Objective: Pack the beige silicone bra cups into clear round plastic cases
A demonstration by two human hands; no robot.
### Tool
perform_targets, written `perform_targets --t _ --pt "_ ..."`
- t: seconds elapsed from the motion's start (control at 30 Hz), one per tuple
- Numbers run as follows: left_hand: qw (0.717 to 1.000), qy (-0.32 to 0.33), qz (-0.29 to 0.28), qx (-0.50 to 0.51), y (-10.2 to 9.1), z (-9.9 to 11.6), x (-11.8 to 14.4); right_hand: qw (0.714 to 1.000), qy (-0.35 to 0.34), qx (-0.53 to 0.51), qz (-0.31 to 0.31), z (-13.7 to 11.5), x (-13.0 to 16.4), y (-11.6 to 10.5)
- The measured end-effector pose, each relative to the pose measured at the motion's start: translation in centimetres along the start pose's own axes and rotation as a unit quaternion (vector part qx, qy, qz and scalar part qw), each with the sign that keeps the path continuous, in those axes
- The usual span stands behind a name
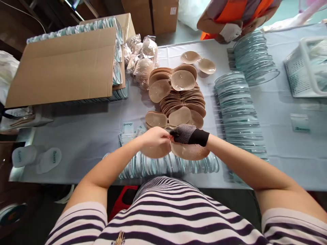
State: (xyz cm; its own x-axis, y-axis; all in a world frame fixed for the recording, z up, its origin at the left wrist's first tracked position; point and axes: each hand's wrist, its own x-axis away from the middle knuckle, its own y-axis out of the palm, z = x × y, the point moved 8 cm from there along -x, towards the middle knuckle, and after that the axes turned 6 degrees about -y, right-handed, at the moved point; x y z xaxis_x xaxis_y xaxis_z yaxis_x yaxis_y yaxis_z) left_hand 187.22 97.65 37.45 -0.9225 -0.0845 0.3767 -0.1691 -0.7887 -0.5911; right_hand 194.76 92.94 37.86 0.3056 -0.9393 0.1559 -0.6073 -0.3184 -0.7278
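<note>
Both hands meet at the middle of a beige adhesive bra (190, 152), whose two cups hang to either side. My bare left hand (158, 135) pinches it at the centre, fingers closed. My right hand (184, 134), in a dark dotted glove, is closed on the same middle part; the exact grip is hidden. Just beyond the hands lies a stack of beige adhesive bras (182, 102), with a few resting askew on top. Under the held bra runs a row of clear plastic cases (163, 165) along the near table edge.
Clear cases (240, 112) line the right side, with another stack (252, 58) behind. A cardboard sheet (63, 68) covers cases at left. Bagged cups (144, 61), printed packets (127, 128) and a white basket (297, 69) sit on the table. A co-worker (230, 20) stands opposite.
</note>
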Motion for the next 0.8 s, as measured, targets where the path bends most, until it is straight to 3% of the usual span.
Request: perform_targets --t 0.13,0.27,0.33,0.43,0.5,0.6,0.67,0.73,0.8 --pt "0.995 -0.071 -0.011 0.068 3.8 1.6 5.1 0.994 0.029 -0.094 -0.039 -3.2 2.9 4.4" --pt "0.971 -0.148 0.023 0.185 9.2 0.4 7.7 0.984 0.067 -0.159 0.035 -4.5 4.1 8.7" --pt "0.953 -0.171 0.034 0.249 11.8 -0.6 8.2 0.984 0.062 -0.146 0.077 -4.9 4.2 9.6" --pt "0.909 -0.189 -0.001 0.37 14.4 -1.6 9.0 0.99 0.064 -0.067 0.106 -5.2 4.5 8.9" --pt "0.892 -0.181 -0.046 0.411 14.8 -1.5 9.6 0.992 0.071 -0.01 0.104 -5.4 5.0 7.6" --pt "0.932 -0.127 -0.052 0.336 13.1 -0.4 10.4 0.996 0.073 0.009 0.043 -5.8 5.5 6.8" --pt "0.957 -0.09 -0.029 0.274 11.6 0.8 10.8 0.995 0.052 -0.072 -0.051 -6.6 5.7 8.1" --pt "0.964 -0.075 -0.006 0.255 10.4 1.6 11.2 0.975 0.022 -0.181 -0.125 -7.9 5.8 9.5" --pt "0.959 -0.063 0.007 0.275 9.6 2.1 11.6 0.957 0.002 -0.259 -0.128 -8.8 5.7 9.9"
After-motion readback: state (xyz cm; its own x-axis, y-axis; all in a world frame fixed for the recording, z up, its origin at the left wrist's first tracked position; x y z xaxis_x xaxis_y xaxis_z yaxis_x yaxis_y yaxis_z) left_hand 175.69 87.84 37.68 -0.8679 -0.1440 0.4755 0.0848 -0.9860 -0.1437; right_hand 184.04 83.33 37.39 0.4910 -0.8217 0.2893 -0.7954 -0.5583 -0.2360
